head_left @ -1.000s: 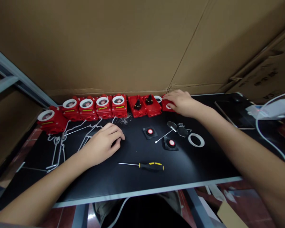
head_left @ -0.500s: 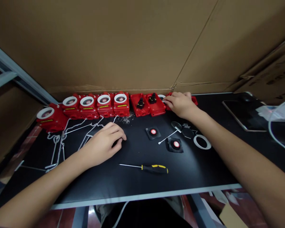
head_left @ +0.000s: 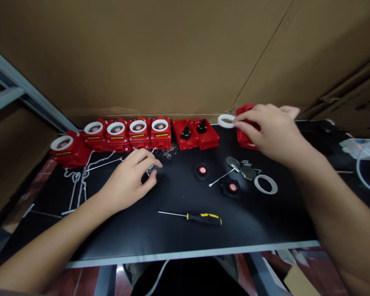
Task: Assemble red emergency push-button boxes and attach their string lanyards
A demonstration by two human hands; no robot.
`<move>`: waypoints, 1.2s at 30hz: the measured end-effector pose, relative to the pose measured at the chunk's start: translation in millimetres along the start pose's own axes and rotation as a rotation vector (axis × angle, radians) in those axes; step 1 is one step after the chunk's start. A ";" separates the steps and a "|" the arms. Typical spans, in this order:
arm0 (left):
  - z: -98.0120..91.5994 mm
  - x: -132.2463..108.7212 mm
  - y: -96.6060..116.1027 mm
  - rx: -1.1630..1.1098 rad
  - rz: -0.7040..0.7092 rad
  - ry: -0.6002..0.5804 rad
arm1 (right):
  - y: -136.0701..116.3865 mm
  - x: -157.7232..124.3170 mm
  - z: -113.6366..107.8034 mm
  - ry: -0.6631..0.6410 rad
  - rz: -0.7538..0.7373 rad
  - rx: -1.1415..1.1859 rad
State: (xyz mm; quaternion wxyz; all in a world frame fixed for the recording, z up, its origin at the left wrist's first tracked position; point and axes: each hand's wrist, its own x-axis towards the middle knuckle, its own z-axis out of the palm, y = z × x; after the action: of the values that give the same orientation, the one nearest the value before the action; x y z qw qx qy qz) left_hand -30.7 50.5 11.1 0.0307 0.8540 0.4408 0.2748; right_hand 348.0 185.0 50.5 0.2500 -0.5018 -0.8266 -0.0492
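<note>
My right hand (head_left: 268, 127) pinches a white ring (head_left: 226, 121) between thumb and fingers, raised at the back of the table. Just behind that hand are red housing parts (head_left: 245, 139), partly hidden by it. My left hand (head_left: 132, 179) hovers over the left middle of the table, fingers loosely curled and apart, holding nothing. Beyond it stands a row of red boxes (head_left: 161, 142) with white rings around their windows. Two open red boxes (head_left: 185, 142) with black switch parts inside sit between the hands.
In front lie a black-and-yellow screwdriver (head_left: 205, 218), two black square pieces (head_left: 231, 188) with red-white centres, thin metal discs (head_left: 248, 172) and another white ring (head_left: 266, 184). White cords and metal rods (head_left: 76, 189) spread at left. A cardboard wall (head_left: 172, 57) stands behind.
My right hand has moved right and lifted, bringing the white ring up from beside the open red boxes. My left hand's fingers have spread a little. The view has shifted slightly.
</note>
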 end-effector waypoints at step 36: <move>-1.5 1.0 20.1 -0.083 0.101 0.036 | -119.3 -64.5 46.9 -0.055 -0.482 0.672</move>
State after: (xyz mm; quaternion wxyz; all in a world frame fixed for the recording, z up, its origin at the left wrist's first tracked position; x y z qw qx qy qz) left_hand -16.2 38.8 18.7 0.0442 0.8680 0.3858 0.3095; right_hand 253.0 90.1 0.1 0.3590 -0.1853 -0.8969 0.1798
